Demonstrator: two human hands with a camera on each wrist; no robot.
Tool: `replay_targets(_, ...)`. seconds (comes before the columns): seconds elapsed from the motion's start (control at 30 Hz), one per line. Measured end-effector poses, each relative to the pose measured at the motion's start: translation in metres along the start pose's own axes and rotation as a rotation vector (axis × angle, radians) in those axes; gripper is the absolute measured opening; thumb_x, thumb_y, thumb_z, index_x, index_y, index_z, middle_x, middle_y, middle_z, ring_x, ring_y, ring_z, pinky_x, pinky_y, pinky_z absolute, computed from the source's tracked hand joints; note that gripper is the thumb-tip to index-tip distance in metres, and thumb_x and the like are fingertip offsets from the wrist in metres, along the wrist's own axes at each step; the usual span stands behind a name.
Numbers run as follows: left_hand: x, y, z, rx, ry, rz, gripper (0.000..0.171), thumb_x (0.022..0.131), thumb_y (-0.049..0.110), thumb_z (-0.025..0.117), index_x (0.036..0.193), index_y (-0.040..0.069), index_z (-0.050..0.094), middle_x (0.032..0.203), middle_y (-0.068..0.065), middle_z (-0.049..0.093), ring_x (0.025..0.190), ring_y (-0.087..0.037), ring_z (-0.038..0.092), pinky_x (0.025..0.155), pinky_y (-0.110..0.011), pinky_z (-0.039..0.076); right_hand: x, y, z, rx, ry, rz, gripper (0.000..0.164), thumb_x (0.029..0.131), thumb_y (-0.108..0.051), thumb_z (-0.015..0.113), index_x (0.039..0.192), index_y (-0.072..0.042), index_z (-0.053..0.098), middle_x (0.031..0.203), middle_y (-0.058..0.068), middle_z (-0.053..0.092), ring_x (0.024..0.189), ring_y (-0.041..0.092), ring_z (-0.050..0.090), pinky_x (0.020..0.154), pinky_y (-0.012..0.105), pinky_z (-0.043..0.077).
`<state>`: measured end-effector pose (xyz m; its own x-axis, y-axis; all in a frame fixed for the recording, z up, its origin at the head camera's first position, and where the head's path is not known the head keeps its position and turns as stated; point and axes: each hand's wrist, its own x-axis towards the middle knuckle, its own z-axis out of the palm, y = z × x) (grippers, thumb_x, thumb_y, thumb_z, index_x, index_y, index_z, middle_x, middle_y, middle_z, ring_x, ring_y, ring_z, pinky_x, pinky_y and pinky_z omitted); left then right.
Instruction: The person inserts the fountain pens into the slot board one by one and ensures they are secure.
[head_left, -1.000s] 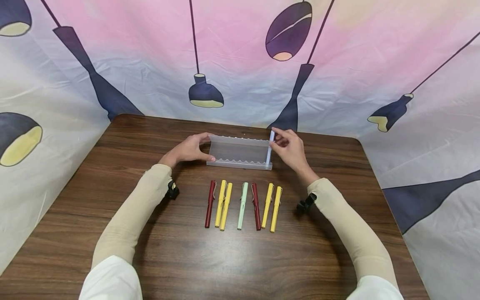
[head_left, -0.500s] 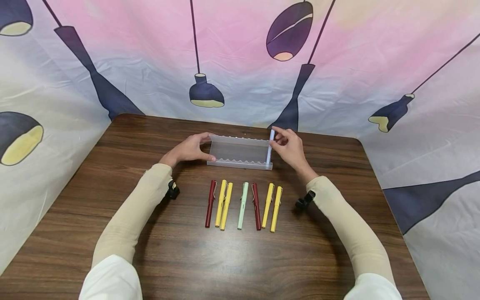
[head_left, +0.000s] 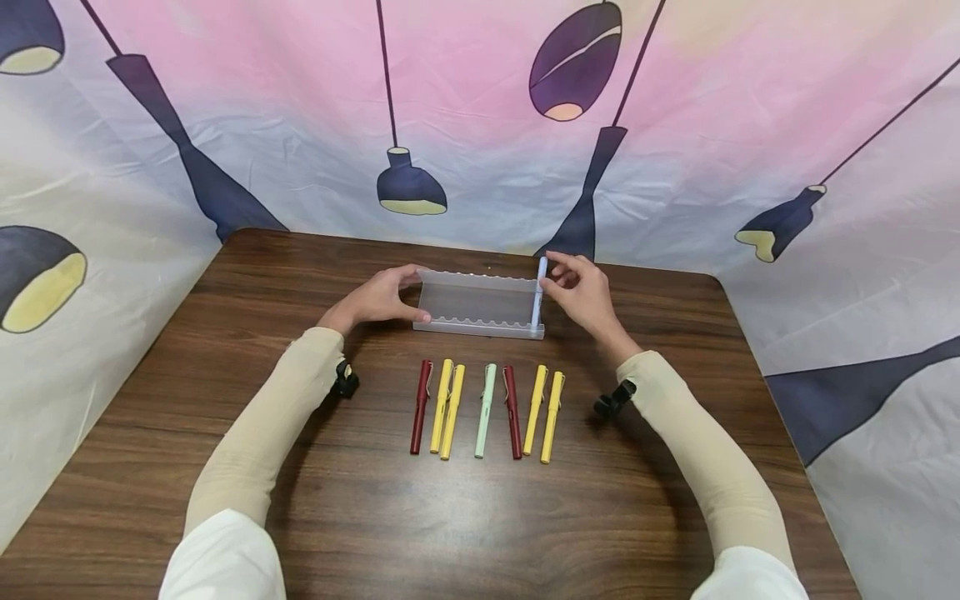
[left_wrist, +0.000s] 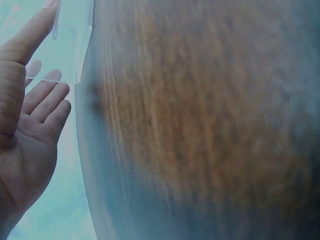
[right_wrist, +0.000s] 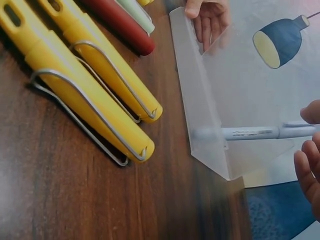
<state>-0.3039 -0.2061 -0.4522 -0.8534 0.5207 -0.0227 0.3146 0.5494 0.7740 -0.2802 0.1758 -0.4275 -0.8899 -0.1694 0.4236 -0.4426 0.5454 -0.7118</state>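
Observation:
A clear plastic pen rack [head_left: 480, 331] with notched edges stands near the back of the table. My left hand [head_left: 378, 297] holds its left end, thumb on the front edge and fingers behind. In the left wrist view the fingers [left_wrist: 52, 102] extend around the clear end. At the right end, a light blue pen [head_left: 537, 310] leans across the rack, its lower end at the front ledge. My right hand [head_left: 588, 298] pinches the upper part of that pen between thumb and index finger. Through the right wrist camera, the pen [right_wrist: 250, 133] shows beside the thumb; its top end is cut off.
In front of the rack lie dark red pens [head_left: 421, 408] [head_left: 513, 414], several yellow pens [head_left: 551, 418] and a mint green pen [head_left: 485, 412], roughly side by side on the wooden table [head_left: 420, 533]. A printed cloth [head_left: 480, 108] hangs just behind the table's far edge.

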Motion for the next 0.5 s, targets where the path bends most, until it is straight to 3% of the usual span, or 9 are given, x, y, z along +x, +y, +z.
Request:
replay_targets(0.37, -0.001, 0.002, 0.000, 0.009, -0.008, -0.010, 0.088, 0.079, 0.032, 0.091, 0.150, 0.006, 0.045, 0.155, -0.018, 0.045, 0.145, -0.036, 0.041, 0.120, -0.051, 0.034, -0.016, -0.014, -0.021, 0.055, -0.016, 0.016, 0.042, 0.090, -0.015, 0.081, 0.130, -0.008, 0.070, 0.107, 0.010, 0.074, 0.088, 0.016, 0.068, 0.077, 0.017, 0.054)
replay_targets(0.5, -0.001, 0.002, 0.000, -0.004, -0.005, -0.004, 0.088, 0.079, 0.031, 0.091, 0.150, 0.007, 0.045, 0.156, -0.018, 0.044, 0.146, -0.037, 0.041, 0.120, -0.051, 0.034, -0.025, -0.017, -0.028, 0.056, -0.035, 0.027, 0.041, 0.091, -0.016, 0.080, 0.131, -0.011, 0.070, 0.110, 0.011, 0.074, 0.090, 0.016, 0.070, 0.081, 0.023, 0.057)
